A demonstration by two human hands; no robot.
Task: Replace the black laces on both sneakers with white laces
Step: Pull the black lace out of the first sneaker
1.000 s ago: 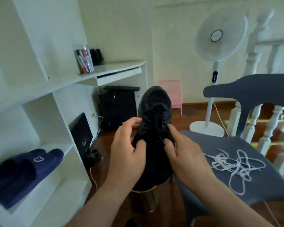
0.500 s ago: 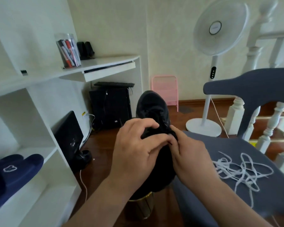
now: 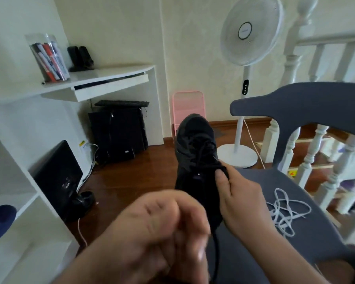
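Right hand point(image 3: 240, 201) pinches black lace point(image 3: 205, 154) at black sneaker point(image 3: 195, 152), toe up. Left hand point(image 3: 162, 228) blurred, curled; its grip unclear. White laces point(image 3: 285, 214) tangled on chair seat point(image 3: 316, 232).

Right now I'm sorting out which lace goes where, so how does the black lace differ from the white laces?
The black lace is dark and partly threaded in the black sneaker; the white laces are pale and lie loose. The black lace is gripped by the right hand, a strand trailing toward the blurred left hand; the white laces rest untouched, tangled on the grey chair. Both are thin cords.
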